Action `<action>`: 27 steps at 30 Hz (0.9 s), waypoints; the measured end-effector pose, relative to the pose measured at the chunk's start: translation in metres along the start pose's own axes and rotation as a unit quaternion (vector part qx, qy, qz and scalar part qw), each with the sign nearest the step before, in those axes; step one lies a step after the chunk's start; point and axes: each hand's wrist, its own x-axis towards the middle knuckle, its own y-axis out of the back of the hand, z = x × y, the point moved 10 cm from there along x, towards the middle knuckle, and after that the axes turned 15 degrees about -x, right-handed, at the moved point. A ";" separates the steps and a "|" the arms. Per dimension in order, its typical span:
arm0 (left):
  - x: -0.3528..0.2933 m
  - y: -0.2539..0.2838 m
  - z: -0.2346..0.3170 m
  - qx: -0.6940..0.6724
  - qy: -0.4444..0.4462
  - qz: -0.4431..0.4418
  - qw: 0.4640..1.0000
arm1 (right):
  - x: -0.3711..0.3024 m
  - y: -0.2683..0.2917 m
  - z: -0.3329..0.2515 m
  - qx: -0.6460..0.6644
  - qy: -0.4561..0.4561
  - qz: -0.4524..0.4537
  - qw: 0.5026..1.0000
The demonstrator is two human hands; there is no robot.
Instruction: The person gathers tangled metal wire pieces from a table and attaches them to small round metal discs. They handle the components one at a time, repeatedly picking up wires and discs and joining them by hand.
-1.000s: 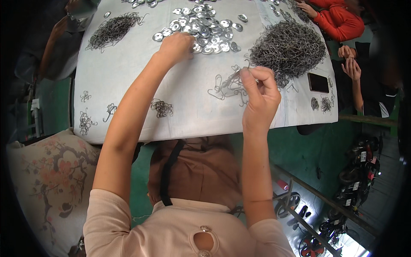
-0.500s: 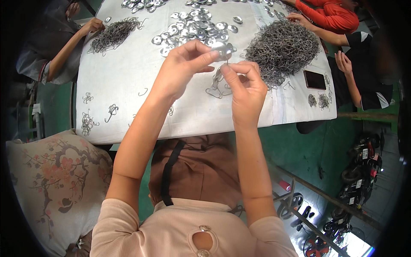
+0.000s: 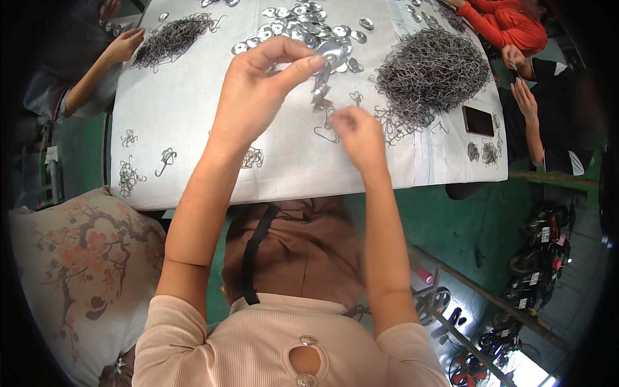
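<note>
My left hand [image 3: 267, 77] pinches a shiny metal disc [image 3: 331, 54] between thumb and fingers, raised over the white-covered table. Below the disc hang more shiny metal pieces [image 3: 320, 90], blurred and partly overlapping. Close to their lower end is my right hand [image 3: 358, 132], its fingers curled and smeared by motion. Whether it holds anything is not clear. Beside its fingertips is a bent wire hook [image 3: 327, 133]. Past my left hand lies a heap of round metal discs [image 3: 300, 29]. A large tangled pile of wire hooks [image 3: 432, 71] lies to the right of my right hand.
Small clusters of hooks [image 3: 131, 177] lie at the table's [image 3: 290, 177] left and right. A second hook pile [image 3: 175, 40] is at the far left, beside another person's hand [image 3: 126, 45]. A phone [image 3: 478, 121] lies at right, near other people's hands. A floral cushion [image 3: 90, 258] is at lower left.
My right hand has dropped lower and away from the disc, which it was close to before. My left hand has shifted slightly left and up with the disc.
</note>
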 end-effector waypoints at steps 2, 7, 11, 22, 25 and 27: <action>0.001 0.004 0.003 0.006 -0.011 0.003 1.000 | -0.006 -0.023 -0.001 -0.206 0.026 -0.029 0.978; 0.001 0.016 0.005 0.016 0.015 0.017 1.000 | -0.008 -0.043 -0.012 -0.236 0.063 -0.054 0.968; 0.002 0.024 0.006 0.020 0.007 0.022 1.000 | 0.001 -0.020 -0.010 0.046 0.033 -0.116 0.992; -0.004 0.001 0.009 -0.021 0.012 0.008 1.000 | -0.007 0.077 -0.105 0.415 0.074 0.004 0.907; -0.006 -0.006 0.015 0.020 0.003 0.002 1.000 | -0.003 0.081 -0.099 0.400 0.061 0.053 0.913; -0.008 -0.012 0.017 0.054 -0.012 -0.010 0.998 | -0.004 0.085 -0.097 0.361 0.058 0.090 0.927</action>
